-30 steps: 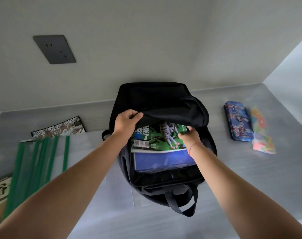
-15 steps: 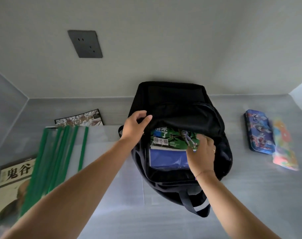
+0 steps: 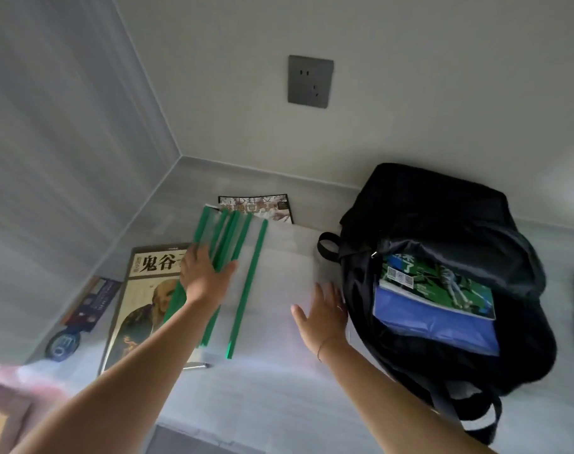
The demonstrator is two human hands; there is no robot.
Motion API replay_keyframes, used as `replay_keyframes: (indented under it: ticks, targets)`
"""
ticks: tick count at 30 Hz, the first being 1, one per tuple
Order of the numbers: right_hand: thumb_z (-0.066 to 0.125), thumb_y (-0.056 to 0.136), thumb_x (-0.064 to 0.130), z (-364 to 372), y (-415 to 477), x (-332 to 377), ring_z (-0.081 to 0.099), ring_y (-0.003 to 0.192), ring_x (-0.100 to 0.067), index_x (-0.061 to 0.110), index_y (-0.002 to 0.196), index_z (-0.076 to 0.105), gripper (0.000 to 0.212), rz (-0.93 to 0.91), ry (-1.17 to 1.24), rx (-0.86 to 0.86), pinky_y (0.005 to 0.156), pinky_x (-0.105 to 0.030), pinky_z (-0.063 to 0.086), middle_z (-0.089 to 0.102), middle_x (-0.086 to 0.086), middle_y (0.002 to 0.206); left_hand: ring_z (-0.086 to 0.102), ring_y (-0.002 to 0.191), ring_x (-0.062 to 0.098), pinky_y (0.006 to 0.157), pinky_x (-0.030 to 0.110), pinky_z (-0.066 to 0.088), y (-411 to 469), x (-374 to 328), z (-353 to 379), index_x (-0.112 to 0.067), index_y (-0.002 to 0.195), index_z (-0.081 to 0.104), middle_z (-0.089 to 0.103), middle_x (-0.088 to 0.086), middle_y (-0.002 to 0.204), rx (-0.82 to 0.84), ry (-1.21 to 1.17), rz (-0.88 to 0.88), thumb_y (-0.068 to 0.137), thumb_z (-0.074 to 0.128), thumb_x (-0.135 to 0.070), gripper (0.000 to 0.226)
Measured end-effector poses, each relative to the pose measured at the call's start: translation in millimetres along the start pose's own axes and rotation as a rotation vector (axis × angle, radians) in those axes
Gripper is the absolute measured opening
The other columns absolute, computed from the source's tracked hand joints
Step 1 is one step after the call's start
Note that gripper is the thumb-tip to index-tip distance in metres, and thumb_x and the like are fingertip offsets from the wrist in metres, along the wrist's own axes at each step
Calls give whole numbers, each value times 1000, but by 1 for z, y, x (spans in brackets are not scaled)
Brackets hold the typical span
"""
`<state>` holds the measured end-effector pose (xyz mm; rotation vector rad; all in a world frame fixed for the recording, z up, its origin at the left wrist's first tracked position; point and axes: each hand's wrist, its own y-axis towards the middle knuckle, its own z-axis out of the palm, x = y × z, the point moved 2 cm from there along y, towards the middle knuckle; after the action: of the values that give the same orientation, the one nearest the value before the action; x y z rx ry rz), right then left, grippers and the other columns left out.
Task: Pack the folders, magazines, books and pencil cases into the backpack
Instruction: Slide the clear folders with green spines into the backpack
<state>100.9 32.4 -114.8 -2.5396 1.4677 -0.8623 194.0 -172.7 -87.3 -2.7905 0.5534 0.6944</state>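
Both hands have left the mouth of the backpack (image 3: pixel 442 204) since half a second ago and now reach over the pile to its left, and the view has swung left with them. The left hand (image 3: pixel 207 278) lies flat, fingers spread and straight, on the bunched green spines of the clear folders (image 3: pixel 279 273) in the middle of the frame; it grips nothing. The right hand (image 3: pixel 323 314) is open too, palm down with straight fingers, over the right edge of the folders and just beside the backpack; whether it touches the plastic cannot be told.

At the right of the frame the black backpack lies on the grey table (image 3: pixel 279 404) with its main compartment gaping. Inside it a green-covered magazine (image 3: pixel 442 290) lies on a blue folder (image 3: pixel 436 326).

The clear folders overlap a large book with a portrait cover (image 3: pixel 141 306) at lower left, and their far end covers part of a dark magazine (image 3: pixel 262 206) near the wall. A grey wall socket (image 3: pixel 310 81) sits at the top centre.
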Motion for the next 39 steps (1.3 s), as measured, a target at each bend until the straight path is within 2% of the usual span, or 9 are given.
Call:
replay_keyframes:
  ticks: [2,7,16,20,22,24,26,34,39]
  targets:
    - [37,93,51,10,2,-6,1,147,-26,20,151,9,72,111,-2,-9,118,-38,9,-4,-6,160,21,138,34,113,49,20,3,11,-7,-18,141,31,22,12,152,-61,25,-40,75,68,-51,82]
    - [39,92,54,21,3,-5,1,147,-27,19,151,8,75,165,-7,-81,117,-43,7,-4,-7,160,44,124,33,100,53,39,16,28,-8,-14,140,31,45,12,136,85,-94,-134,69,67,-62,93]
    - [34,94,53,40,9,39,-14,146,-24,31,150,4,68,-133,-29,70,119,-42,-5,-12,-5,159,49,114,36,90,46,50,6,32,-16,-13,131,41,43,17,128,156,38,-149,71,67,-62,82]
    - [35,93,53,42,9,42,-11,147,-19,36,149,12,62,-112,-22,52,117,-48,-5,-10,2,160,62,89,25,62,33,54,4,31,-23,-15,114,56,59,9,111,193,-97,-132,65,73,-59,68]
    - [38,94,50,35,9,32,-4,147,-19,35,146,23,57,48,49,-58,116,-52,0,-1,0,160,60,93,24,71,37,56,4,27,-23,-15,114,56,57,8,113,192,-131,-116,62,74,-59,71]
    - [38,95,45,28,7,16,1,147,-22,28,146,27,55,228,137,-136,115,-54,3,5,-3,160,46,113,29,95,43,46,1,19,-21,-14,126,47,44,11,124,189,-84,-84,67,74,-53,75]
    - [35,97,42,24,5,4,9,146,-26,21,147,27,55,296,157,-161,115,-51,7,9,-6,159,35,123,30,102,42,36,-4,11,-17,-11,133,37,36,13,132,198,-72,-74,74,73,-45,78]
    - [39,93,48,22,2,-1,12,145,-27,15,150,16,69,312,102,-169,117,-43,12,9,-10,159,37,125,32,104,45,37,-2,13,-18,-6,137,36,40,16,134,153,-131,-101,77,73,-35,76]
    - [39,92,53,29,-1,-2,0,147,-27,20,151,10,73,248,-2,-125,117,-43,5,-2,-11,160,53,110,27,90,44,50,-8,14,-12,-12,130,45,54,9,123,191,-148,52,80,71,-27,58]
